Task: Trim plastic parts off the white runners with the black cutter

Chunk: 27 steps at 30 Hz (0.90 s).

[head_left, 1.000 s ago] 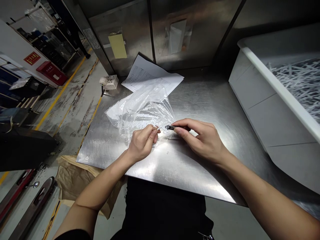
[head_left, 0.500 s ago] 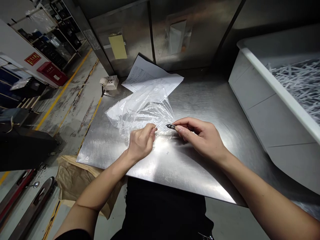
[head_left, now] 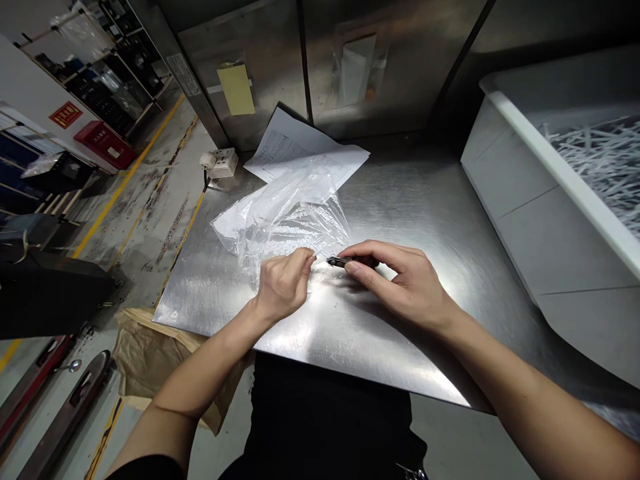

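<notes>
My left hand is closed in a pinch over the steel table. A thin pale strip pokes out from its fingertips; most of the strip is hidden by the fingers. Between thumb and fingers, my right hand grips a small dark metal nail clipper. The clipper's jaws point left, at the tip of the strip; whether they touch it I cannot tell. Just behind both hands lies a crumpled clear plastic bag.
Printed paper sheets lie partly under the bag. A white power socket sits at the table's left edge. On the right stands a large white bin holding many thin white strips. Below left is a brown paper bag.
My right hand has brought the nail clipper slightly left and down, closer to my left fingertips. More of the clipper now lies within the right fingers. My left hand has hardly moved.
</notes>
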{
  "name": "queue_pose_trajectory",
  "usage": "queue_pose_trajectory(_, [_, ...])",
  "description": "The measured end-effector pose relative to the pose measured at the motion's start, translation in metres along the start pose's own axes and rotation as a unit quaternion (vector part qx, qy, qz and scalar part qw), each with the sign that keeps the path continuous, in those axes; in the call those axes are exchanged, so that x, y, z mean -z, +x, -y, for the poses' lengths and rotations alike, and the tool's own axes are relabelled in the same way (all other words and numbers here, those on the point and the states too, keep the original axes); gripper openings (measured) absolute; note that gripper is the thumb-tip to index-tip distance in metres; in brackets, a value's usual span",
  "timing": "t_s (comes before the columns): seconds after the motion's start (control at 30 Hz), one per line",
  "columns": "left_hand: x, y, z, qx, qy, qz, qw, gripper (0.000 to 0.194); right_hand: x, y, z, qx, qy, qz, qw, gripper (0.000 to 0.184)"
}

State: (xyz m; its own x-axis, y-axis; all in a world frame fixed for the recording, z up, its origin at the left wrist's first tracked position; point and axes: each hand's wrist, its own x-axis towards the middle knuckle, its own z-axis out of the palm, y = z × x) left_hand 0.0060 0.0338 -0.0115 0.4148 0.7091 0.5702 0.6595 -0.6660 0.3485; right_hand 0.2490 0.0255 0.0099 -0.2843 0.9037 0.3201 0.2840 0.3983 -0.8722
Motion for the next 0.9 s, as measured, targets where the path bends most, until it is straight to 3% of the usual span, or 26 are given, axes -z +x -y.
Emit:
queue_pose_trajectory(0.23, [-0.001,-0.001,0.0,0.002,0.037,0.007,0.999,0.017,-0.005,-0.001,0.002,-0.05,0.025,-0.01,0.998,0.013])
queue_pose_trajectory(0.57, [0.002,-0.002,-0.002,0.106,0.01,0.108,0.988,0.026,-0.013,0.003,-0.002,-0.161,0.111,-0.005,0.981,0.029])
queue_pose_trajectory(0.77, [0.007,0.003,-0.001,0.121,-0.057,0.095,0.986,0.024,-0.01,0.003,-0.008,-0.126,0.111,-0.051,0.985,0.026])
queue_pose_trajectory(0.9, [0.015,0.009,-0.009,0.083,-0.12,0.028,0.989,0.023,-0.008,0.003,-0.018,-0.081,0.02,-0.098,0.992,0.022])
